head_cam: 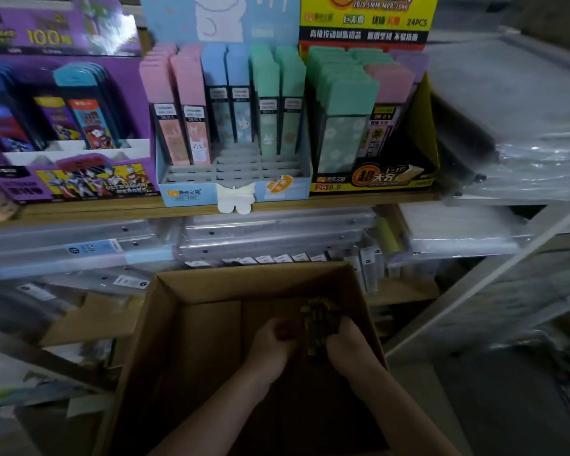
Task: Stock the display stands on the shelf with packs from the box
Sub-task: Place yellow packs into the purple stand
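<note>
Both my hands reach down into an open cardboard box (165,324) below the shelf. My right hand (346,343) curls round a bundle of dark packs with yellow print (316,327). My left hand (270,343) curls round a small dark reddish pack (283,332) just left of that bundle. On the wooden shelf (112,210) stand three display stands: a purple one (79,182) at left, a light blue one (277,189) in the middle with several bare slots at its front, and a yellow one (375,184) at right, each holding upright packs.
Clear plastic folders (524,126) are stacked to the right of the stands and on the lower shelf (244,238) behind the box. A white metal shelf frame (474,291) slants down at right. More cartons and wrapped goods lie at lower left.
</note>
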`<state>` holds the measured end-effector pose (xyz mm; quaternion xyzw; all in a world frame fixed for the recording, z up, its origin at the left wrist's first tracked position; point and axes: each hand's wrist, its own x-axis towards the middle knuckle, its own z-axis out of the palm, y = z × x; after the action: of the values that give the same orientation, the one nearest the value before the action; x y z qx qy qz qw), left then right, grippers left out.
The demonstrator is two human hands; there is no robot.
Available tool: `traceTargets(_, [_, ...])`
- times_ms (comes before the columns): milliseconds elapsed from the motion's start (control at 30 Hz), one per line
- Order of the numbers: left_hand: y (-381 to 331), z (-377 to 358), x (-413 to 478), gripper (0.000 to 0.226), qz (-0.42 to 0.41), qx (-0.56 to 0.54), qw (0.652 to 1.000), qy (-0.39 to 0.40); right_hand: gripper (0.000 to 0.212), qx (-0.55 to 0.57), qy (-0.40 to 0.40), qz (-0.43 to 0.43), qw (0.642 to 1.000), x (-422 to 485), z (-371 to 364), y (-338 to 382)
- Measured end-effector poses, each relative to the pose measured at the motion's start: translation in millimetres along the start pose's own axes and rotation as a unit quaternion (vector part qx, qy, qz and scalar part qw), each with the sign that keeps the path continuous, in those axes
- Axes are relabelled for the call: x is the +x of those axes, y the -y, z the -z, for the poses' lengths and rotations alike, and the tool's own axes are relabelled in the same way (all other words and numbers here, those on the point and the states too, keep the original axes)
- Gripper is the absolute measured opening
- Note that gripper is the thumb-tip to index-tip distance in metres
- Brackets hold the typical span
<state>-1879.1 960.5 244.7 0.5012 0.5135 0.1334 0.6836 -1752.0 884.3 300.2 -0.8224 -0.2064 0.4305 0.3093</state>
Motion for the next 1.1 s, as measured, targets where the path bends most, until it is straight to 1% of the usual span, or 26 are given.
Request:
traceTargets(100, [-1, -2, 6, 0.031, 0.029, -0.028, 0.999, -0.005, 0.056, 0.009, 0.008, 0.006, 1.000, 2, -1, 2])
traceTargets(167, [-3, -1, 5, 0.028, 0.033, -0.028, 0.999, -0.014, 0.051, 0.013, 0.014, 0.003, 1.000, 5, -2, 3])
traceTargets(300, [-8, 9, -2, 0.020, -0.009, 0.022, 0.998, -0.059, 0.042, 0.019, 0.011, -0.014, 1.000, 10, -5, 3])
traceTargets(433, [-8, 11, -4, 0.028, -0.036, 0.052, 0.995, -0.084, 0.036, 0.039, -0.002, -0.017, 0.999, 16, -9, 0])
traceTargets(533, [-8, 7, 1, 0.030, -0.043, 0.085, 0.991, -0.091, 0.033, 0.065, 0.001, -0.034, 0.997, 22, -13, 0])
traceTargets(700, [-5, 10, 11, 0.035, -0.058, 0.134, 0.981, -0.132, 0.038, 0.099, 0.000, -0.044, 0.994, 26, -20, 1])
traceTargets(800, [-2, 13, 14, 0.040, -0.030, 0.101, 0.986, -0.127, 0.044, 0.115, -0.006, -0.056, 0.992, 31, -24, -1])
traceTargets(900, [-2, 15, 14, 0.038, -0.012, 0.062, 0.990, -0.128, 0.045, 0.111, -0.013, -0.056, 0.992, 35, -28, 1])
traceTargets(1100, [-5, 18, 21, 0.033, 0.004, 0.030, 0.992, -0.120, 0.029, 0.078, -0.037, -0.034, 0.996, 42, -35, 5])
